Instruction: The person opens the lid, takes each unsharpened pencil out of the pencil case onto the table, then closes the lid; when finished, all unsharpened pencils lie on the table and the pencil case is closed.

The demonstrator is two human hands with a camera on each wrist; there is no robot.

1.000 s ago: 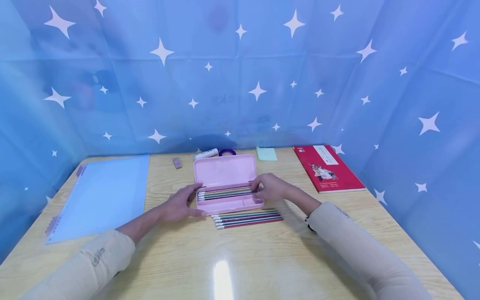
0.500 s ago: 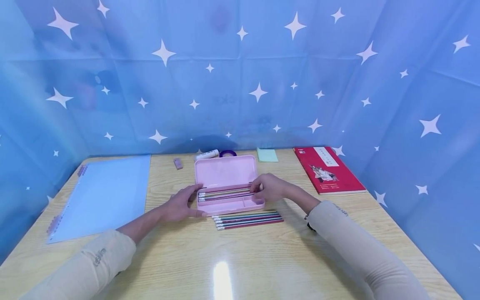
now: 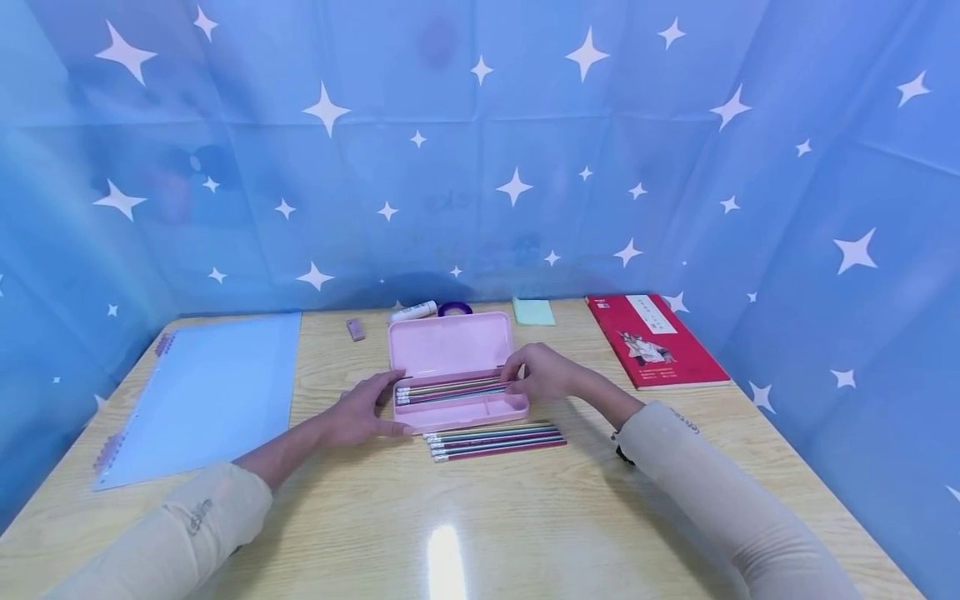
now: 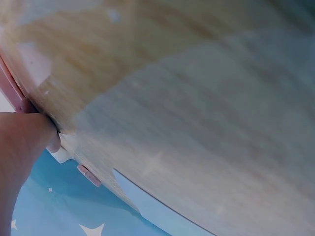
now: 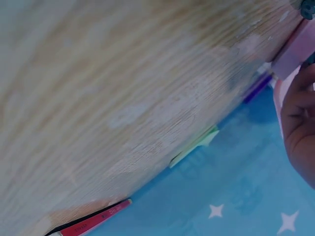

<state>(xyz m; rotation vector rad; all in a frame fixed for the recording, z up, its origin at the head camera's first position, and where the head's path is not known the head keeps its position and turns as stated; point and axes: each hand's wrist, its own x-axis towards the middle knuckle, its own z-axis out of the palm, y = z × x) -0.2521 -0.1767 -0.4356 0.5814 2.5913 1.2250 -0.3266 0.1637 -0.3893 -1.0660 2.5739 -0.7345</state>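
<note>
A pink pencil case stands with its lid up at the middle of the table. Several pencils lie side by side in its long compartment, eraser ends to the left. My left hand holds the case's left end, thumb at the front corner and fingers at the back. At the right end, my right hand reaches over the rim, its curled fingers and thumb on the tips of the pencils, which they hide. In front of the case lies a row of several more pencils.
A blue sheet lies at left. Behind the case are a small purple eraser, a white tube and a purple tape roll. Pale green sticky notes and a red book lie farther right. A starry curtain borders the table.
The pencils in the case have shifted slightly: the front one looks teal, then purple, then teal again. Both hands stay nearly in place, and the front row of pencils has not moved.
</note>
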